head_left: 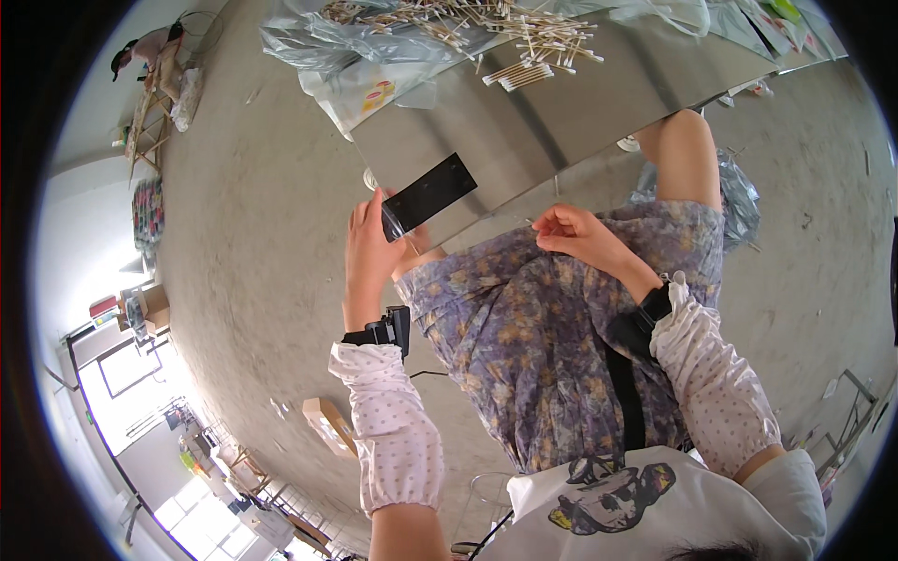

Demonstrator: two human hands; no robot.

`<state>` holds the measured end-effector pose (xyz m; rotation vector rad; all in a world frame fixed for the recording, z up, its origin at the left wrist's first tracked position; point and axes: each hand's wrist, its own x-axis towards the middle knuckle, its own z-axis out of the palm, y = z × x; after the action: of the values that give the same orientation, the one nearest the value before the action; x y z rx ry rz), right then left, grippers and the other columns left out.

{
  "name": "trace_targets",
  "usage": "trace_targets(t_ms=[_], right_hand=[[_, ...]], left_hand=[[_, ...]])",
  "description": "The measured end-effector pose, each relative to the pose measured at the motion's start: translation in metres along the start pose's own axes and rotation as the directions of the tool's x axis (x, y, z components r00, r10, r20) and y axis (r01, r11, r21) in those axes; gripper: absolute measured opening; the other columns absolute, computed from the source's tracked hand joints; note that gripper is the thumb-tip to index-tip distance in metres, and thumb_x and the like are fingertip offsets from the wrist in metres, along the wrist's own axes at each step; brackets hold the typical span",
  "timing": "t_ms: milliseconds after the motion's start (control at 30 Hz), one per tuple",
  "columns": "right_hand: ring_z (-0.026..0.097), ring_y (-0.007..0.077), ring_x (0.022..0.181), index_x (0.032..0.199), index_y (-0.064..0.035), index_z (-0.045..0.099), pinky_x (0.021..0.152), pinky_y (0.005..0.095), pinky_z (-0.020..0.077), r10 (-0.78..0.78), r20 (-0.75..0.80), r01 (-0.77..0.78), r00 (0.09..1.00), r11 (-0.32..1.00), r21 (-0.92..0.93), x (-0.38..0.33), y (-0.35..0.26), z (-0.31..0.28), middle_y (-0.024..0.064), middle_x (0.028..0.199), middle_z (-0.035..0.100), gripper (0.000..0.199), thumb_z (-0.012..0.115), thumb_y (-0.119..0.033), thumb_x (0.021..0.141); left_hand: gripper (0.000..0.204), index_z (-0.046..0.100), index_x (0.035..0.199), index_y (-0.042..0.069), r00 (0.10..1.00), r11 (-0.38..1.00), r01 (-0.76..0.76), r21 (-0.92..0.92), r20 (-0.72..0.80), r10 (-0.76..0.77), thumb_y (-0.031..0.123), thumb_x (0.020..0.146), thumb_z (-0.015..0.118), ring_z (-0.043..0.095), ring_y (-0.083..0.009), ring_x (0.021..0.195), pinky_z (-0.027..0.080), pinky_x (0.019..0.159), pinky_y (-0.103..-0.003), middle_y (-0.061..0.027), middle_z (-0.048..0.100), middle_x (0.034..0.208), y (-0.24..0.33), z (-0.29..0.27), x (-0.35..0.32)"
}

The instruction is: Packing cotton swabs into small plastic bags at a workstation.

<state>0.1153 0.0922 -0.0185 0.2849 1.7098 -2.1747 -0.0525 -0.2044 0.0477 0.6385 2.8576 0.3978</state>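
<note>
Hands work close together over a lap covered by a purple floral skirt (524, 327), seen from a head camera looking down. The left hand (369, 248) is closed around a small clear packet with a black header card (428, 194), held up just in front of the edge of the metal table (561, 103); thumb and fingers pinch its lower, transparent end. The right hand (575, 234) rests above the skirt, fingers curled with the fingertips pinched together; whether they hold something thin is too small to tell. To fill such a packet cleanly, it seems wise to keep its mouth spread open and steady, and bring the right hand straight to it.

On the table, well apart from the hands, lies a loose heap of cotton swabs (486, 23) on crumpled clear plastic bags (355, 56), with a tidy small bundle of swabs (519, 75) nearer the table edge. A cardboard box (327, 425) sits on the concrete floor (253, 234) to the left. The table edge stands close to the packet and could catch it.
</note>
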Motion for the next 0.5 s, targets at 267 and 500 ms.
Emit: trace_targets(t_ms=[267,500], right_hand=[[0.062,0.0108,0.092,0.108,0.0009,0.060,0.084,0.0254,0.0500,-0.012,-0.015,0.013,1.000,1.000,0.026,-0.003,-0.005,0.001,0.0041,0.097,0.063,0.022,0.068,-0.009,0.091],[0.062,0.0106,0.094,0.111,-0.0008,0.058,0.086,0.0262,0.0505,-0.021,0.008,0.021,1.000,1.000,-0.012,-0.002,-0.003,-0.001,0.0031,0.098,0.064,0.022,0.066,-0.011,0.093]], left_hand=[[0.081,0.039,0.145,0.006,0.989,0.979,-0.122,0.164,0.102,0.106,0.002,0.070,0.071,0.051,-0.0321,0.119,0.044,0.101,-0.042,-0.0119,0.051,0.127,0.029,-0.010,0.008],[0.084,0.038,0.146,0.007,0.989,1.000,-0.030,0.009,0.142,0.028,0.004,0.070,0.072,0.050,-0.0330,0.122,0.043,0.102,-0.044,-0.0132,0.049,0.131,0.033,-0.011,0.010]])
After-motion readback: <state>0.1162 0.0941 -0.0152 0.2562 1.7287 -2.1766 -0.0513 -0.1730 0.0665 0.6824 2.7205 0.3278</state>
